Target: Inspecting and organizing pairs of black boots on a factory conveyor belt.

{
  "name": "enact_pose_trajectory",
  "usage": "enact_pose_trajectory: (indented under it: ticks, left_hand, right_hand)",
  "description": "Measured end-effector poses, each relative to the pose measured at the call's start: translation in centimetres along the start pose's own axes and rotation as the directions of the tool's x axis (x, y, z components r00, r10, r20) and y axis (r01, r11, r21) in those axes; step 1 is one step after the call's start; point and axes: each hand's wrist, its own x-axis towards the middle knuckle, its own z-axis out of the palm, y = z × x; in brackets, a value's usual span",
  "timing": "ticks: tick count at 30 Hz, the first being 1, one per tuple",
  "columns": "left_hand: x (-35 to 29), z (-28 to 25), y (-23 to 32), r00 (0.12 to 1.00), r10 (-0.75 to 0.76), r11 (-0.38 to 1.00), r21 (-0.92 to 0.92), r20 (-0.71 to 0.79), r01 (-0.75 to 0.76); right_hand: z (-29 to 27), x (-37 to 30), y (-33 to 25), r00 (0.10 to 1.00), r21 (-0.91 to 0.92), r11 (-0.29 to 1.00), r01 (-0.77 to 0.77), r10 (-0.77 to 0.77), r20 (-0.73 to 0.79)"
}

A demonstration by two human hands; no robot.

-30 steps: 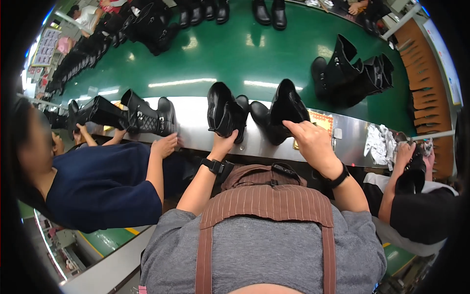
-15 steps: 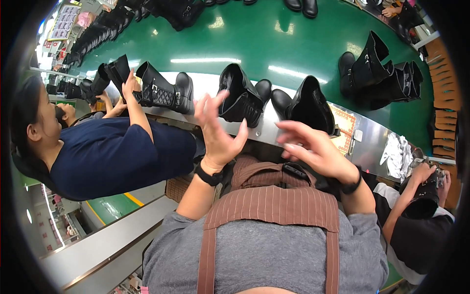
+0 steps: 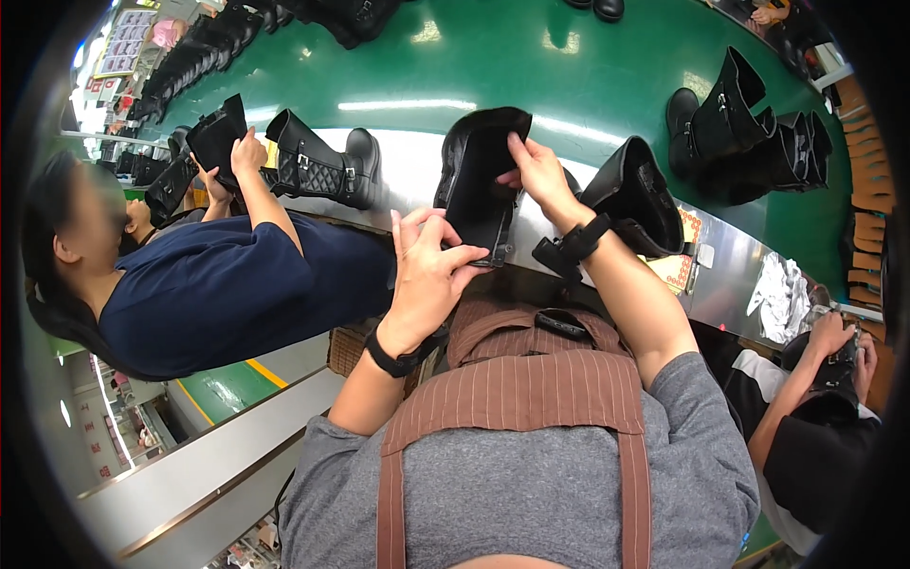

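A black boot [image 3: 470, 185] stands right in front of me at the table's near edge, its wide shaft opening facing me and its dark inside showing. My left hand [image 3: 428, 266] pinches the near lower edge of that opening, fingers bent together. Higher up on the opposite side, my right hand [image 3: 538, 175] grips the shaft's rim, thumb inside; some of its fingers are hidden behind the leather. A second black boot [image 3: 637, 194] leans just right of my right wrist, its opening turned toward me.
A quilted black boot with buckles [image 3: 322, 171] lies to the left. Beside it a person in dark blue [image 3: 218, 294] handles another boot [image 3: 220, 142]. More boots [image 3: 720, 119] stand on the green surface [image 3: 607, 81]. White crumpled material [image 3: 779, 296] lies at right, near another worker.
Both hands, free and spread before, have come onto the middle boot. My right hand moved up and left to its rim, my left down to its near edge. The boot's opening looks wider.
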Motion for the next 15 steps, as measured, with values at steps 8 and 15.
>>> enact_pose_trajectory:
  ticks: [8, 15]
  left_hand:
    - [0.0, -0.2, -0.6, 0.998, -0.033, 0.999, -0.037, -0.062, 0.030]
    - [2.3, 2.0, -0.4, 0.929, -0.027, 0.999, 0.008, -0.369, 0.032]
  right_hand:
    - [-1.1, 0.9, 0.3, 0.993, 0.048, 0.998, -0.049, 0.043, 0.111]
    - [-3.8, -6.9, -4.7, 0.730, -0.796, 0.361, 0.486, -0.669, 0.143]
